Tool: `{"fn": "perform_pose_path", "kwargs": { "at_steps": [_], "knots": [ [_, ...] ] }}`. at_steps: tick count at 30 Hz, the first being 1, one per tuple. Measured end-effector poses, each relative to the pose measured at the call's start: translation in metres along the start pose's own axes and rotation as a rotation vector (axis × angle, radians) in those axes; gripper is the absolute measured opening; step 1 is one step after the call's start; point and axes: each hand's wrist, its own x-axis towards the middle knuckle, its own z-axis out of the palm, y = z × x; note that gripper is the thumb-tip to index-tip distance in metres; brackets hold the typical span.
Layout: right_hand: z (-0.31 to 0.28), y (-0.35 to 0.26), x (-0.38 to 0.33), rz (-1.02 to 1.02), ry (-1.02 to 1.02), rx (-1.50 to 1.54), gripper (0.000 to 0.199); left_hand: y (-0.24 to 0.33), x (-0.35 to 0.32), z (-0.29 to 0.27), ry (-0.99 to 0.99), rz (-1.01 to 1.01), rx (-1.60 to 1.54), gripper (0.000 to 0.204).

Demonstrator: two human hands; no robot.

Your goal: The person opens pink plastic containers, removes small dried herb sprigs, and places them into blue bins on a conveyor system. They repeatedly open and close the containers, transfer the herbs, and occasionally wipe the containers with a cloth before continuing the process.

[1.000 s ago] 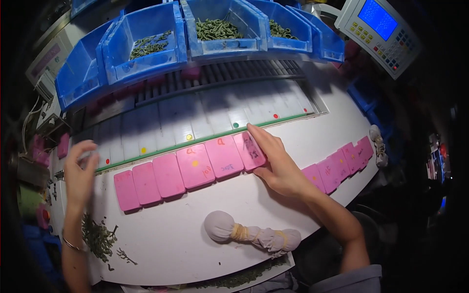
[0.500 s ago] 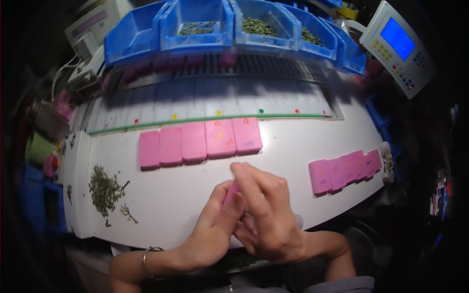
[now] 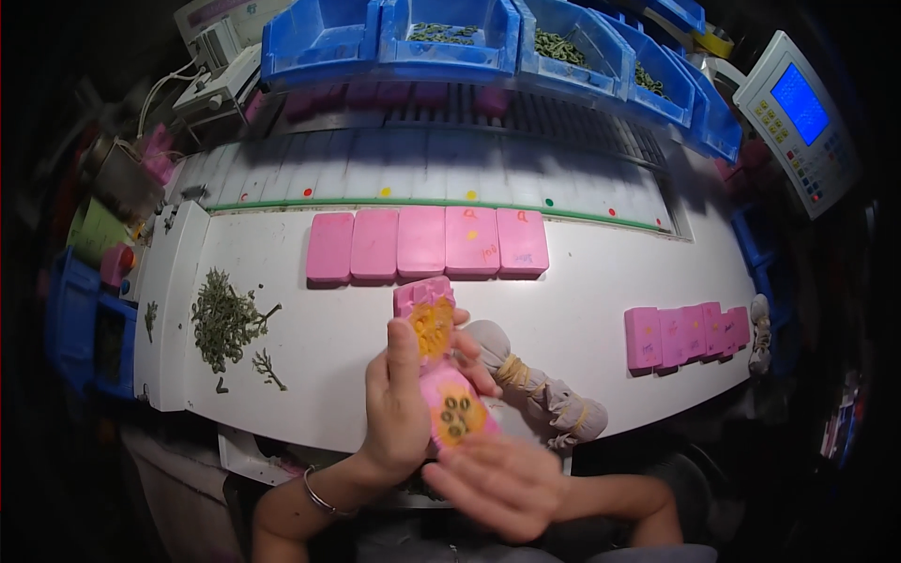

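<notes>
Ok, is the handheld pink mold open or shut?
Open: both orange inner faces of the pink mold show, dark green rings visible in the lower one.

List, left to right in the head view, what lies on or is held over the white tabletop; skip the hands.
Heap of green pieces, opened pink block, grey cloth bundle, right-hand group of pink blocks, far-right cloth bundle.

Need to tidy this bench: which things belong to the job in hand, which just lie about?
In use:
- open pink mould, in the left hand
- right hand, near its lower half
- row of pink blocks, probably

Apparently lying about:
- green sprigs
- cloth bundle
</notes>
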Motion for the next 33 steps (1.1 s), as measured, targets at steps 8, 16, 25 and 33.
{"fn": "perform_pose_path", "kwargs": {
  "at_steps": [8,16,25,33],
  "knots": [
    [-0.012,0.024,0.018,0.773,0.22,0.598,0.025,0.019,-0.011,-0.013,-0.238,0.588,0.688,0.078],
    [0.005,-0.005,0.019,0.047,0.014,0.095,0.027,0.02,-0.004,-0.026,-0.195,-0.494,-0.28,0.068],
    [0.014,0.017,0.026,0.664,0.271,0.398,0.038,0.008,-0.021,-0.018,-0.066,0.009,0.232,0.046],
    [0.005,0.023,0.027,1.004,0.195,0.945,0.014,0.012,-0.018,-0.02,-0.068,-0.07,0.3,0.049]
  ]
}}
